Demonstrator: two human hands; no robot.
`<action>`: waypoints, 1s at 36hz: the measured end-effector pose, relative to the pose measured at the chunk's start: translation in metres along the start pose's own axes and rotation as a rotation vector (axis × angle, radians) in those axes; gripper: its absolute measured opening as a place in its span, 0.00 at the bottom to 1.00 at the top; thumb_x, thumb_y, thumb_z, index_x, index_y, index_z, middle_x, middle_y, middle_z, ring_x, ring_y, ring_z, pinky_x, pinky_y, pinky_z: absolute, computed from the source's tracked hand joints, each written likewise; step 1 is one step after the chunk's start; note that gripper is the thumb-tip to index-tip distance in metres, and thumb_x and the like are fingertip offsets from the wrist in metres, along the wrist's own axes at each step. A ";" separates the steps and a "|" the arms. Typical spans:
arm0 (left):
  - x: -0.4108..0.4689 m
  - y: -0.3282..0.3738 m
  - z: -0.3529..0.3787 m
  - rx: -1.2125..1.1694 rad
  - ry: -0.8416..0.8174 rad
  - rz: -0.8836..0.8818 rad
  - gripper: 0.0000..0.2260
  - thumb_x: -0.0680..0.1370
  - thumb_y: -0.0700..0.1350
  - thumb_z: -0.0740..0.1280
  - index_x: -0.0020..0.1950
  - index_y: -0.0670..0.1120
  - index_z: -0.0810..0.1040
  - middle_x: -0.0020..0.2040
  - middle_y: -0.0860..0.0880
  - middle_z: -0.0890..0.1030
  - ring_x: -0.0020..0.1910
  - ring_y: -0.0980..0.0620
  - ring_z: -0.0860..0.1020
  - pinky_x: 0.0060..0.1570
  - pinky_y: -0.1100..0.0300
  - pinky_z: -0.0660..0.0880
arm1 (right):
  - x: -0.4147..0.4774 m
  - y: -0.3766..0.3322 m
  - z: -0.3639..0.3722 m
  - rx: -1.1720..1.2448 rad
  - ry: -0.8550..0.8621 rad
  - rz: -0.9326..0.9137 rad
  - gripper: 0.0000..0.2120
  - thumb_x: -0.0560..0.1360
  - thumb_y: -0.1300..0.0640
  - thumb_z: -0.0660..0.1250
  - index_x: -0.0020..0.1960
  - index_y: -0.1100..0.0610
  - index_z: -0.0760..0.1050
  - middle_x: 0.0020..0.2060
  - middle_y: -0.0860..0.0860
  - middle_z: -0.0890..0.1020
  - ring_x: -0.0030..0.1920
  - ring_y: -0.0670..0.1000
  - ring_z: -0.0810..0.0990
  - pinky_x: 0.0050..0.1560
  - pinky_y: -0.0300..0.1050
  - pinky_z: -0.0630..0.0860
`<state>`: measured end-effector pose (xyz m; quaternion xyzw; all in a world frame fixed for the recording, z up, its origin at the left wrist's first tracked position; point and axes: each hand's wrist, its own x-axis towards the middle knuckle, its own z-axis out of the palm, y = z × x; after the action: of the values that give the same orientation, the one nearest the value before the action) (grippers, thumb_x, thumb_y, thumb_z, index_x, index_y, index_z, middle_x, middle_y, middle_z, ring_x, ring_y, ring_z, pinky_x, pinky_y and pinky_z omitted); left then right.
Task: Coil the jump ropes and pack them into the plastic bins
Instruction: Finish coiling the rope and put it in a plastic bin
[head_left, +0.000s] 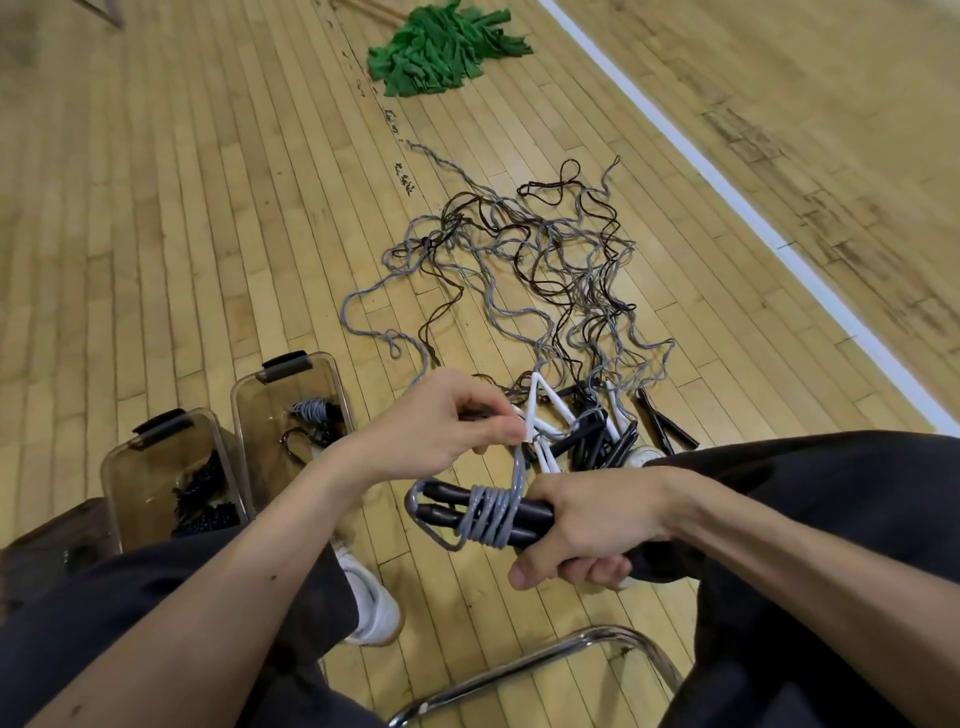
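Jump rope in work is the grey one (491, 512), wound in several close turns around its two black handles (441, 512), held above the floor just right of the plastic bins (236, 410). To do this step well, I think each new turn must lie tight beside the last one, and the free end should be tucked under, so the coil does not open inside a bin. The right hand (592, 525) is closed firmly around the handles. The left hand (441, 423) pinches the rope's free part between thumb and fingers, just above the coil. More ropes (519, 260) lie tangled on the floor, farther away.
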<state>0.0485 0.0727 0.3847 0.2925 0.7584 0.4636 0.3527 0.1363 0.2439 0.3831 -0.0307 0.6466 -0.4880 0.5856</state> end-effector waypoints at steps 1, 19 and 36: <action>0.000 0.000 -0.002 -0.058 0.009 -0.006 0.05 0.75 0.50 0.72 0.41 0.50 0.84 0.31 0.53 0.78 0.31 0.57 0.73 0.34 0.65 0.71 | -0.001 -0.001 0.000 0.005 0.014 -0.034 0.15 0.79 0.59 0.69 0.36 0.55 0.68 0.24 0.50 0.67 0.22 0.48 0.63 0.23 0.39 0.62; 0.009 0.010 -0.001 -0.275 0.169 -0.098 0.12 0.83 0.38 0.62 0.40 0.44 0.78 0.30 0.44 0.72 0.27 0.54 0.66 0.27 0.64 0.63 | -0.022 -0.014 -0.018 0.540 0.218 -0.510 0.08 0.68 0.61 0.65 0.47 0.58 0.72 0.28 0.49 0.63 0.24 0.46 0.58 0.24 0.35 0.59; 0.007 0.007 0.005 -0.228 0.182 -0.168 0.14 0.85 0.47 0.57 0.46 0.41 0.75 0.30 0.50 0.70 0.25 0.57 0.64 0.25 0.66 0.61 | -0.009 -0.015 -0.027 0.495 0.569 -0.515 0.08 0.82 0.58 0.65 0.44 0.59 0.73 0.31 0.53 0.75 0.30 0.52 0.77 0.29 0.40 0.73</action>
<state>0.0495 0.0830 0.3880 0.1430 0.7516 0.5400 0.3507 0.1101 0.2582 0.3953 0.0855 0.6167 -0.7467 0.2340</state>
